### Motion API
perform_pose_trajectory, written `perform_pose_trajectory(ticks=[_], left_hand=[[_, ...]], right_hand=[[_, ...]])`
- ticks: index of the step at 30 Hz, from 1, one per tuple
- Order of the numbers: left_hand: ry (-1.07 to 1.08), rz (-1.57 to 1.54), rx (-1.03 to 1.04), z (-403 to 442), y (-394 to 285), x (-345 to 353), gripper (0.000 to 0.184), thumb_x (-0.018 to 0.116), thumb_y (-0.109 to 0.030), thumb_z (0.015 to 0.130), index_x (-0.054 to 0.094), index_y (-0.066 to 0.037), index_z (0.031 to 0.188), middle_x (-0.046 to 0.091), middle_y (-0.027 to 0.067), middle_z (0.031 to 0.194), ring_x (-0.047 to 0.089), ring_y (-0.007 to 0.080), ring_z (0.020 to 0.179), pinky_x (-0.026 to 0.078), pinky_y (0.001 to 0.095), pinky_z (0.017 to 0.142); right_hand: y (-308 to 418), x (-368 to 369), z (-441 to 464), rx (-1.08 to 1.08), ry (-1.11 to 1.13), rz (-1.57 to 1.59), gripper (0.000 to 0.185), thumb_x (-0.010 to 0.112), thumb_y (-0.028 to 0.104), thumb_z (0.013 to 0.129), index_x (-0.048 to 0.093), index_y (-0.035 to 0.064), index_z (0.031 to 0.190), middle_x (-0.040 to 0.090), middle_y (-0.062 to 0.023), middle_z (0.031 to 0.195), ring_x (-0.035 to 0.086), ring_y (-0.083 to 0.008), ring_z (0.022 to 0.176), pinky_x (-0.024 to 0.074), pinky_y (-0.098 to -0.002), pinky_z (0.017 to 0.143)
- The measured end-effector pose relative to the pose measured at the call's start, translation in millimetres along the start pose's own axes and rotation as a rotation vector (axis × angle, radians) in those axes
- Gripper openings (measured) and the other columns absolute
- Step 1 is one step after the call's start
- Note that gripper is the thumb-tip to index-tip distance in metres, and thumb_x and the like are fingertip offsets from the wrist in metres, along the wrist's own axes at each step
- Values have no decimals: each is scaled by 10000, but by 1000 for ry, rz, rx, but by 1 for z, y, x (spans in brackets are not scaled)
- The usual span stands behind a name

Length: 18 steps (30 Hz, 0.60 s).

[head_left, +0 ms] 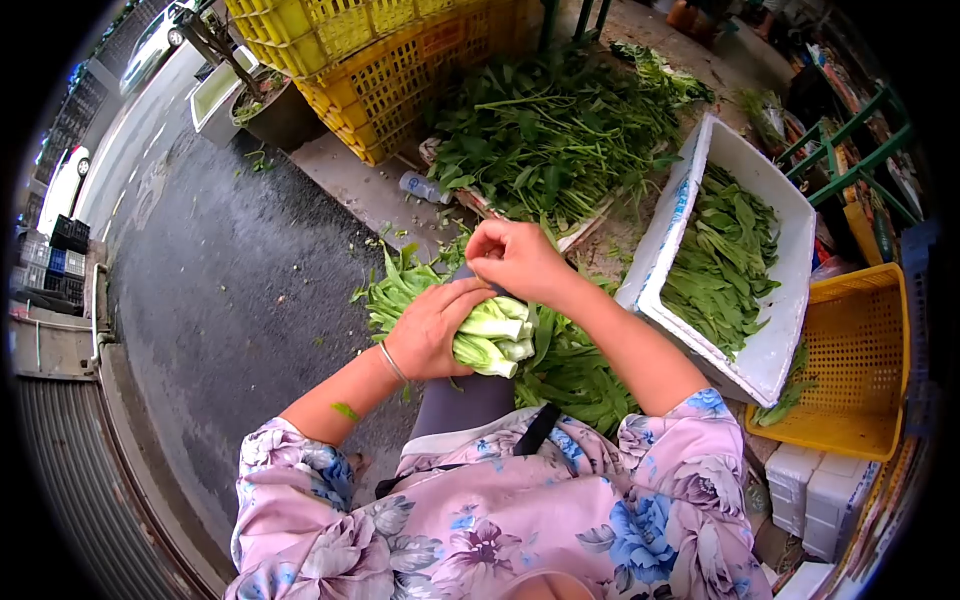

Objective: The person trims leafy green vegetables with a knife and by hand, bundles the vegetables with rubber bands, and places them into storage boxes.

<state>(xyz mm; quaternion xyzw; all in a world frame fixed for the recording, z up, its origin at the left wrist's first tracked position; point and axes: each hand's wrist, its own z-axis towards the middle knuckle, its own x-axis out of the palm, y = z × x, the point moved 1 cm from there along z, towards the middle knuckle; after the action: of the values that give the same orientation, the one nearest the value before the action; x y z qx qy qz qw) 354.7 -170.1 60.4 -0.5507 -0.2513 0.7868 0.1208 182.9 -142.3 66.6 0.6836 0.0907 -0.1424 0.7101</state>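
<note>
one bunch of leafy greens (495,335) is resting across the person's leg (455,408), with its pale stem ends gathering at about the same level; no tie is showing on it. the left hand (425,325) is holding it from the left, its fingers pressing together over the stems. just above, the right hand (518,262) is hovering with its fingers curling in and their tips meeting; whether they are pinching a thin strand is, in fairness, too small to tell. so one bunch is sitting gathered, while loose greens (585,385) beside the leg, a darker heap (560,135) beyond and leaves (720,260) in the white foam box (795,270) are lying unbundled.

no tabletop is showing. at far left, a white car (65,190) is standing by the road; wet dark pavement (240,260) is stretching towards the leg, with leaf scraps dotting it. further right, yellow crates (380,95) are stacking up near a plastic bottle (425,187). at far right, a yellow basket (875,340) is sitting beside the foam box, below a green metal frame (855,170).
</note>
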Motion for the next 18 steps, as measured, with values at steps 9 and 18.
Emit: perform_pose_trajectory(ticks=[9,18], left_hand=[[-11,-33,-24,0,0,-2,715,764,-246,502,474,-47,1124,491,136,1120,495,296,1032,397,376,876],[-14,-6,46,2,0,0,698,756,-266,519,475,-37,1116,508,124,1081,516,288,993,404,373,824]], right_hand=[[7,-30,-22,-473,79,-663,90,605,27,677,592,40,765,559,-68,723,571,-223,704,468,-322,627],[-10,4,-2,336,-16,708,134,561,66,814,508,7,922,556,-33,691,478,-56,528,371,-180,427]])
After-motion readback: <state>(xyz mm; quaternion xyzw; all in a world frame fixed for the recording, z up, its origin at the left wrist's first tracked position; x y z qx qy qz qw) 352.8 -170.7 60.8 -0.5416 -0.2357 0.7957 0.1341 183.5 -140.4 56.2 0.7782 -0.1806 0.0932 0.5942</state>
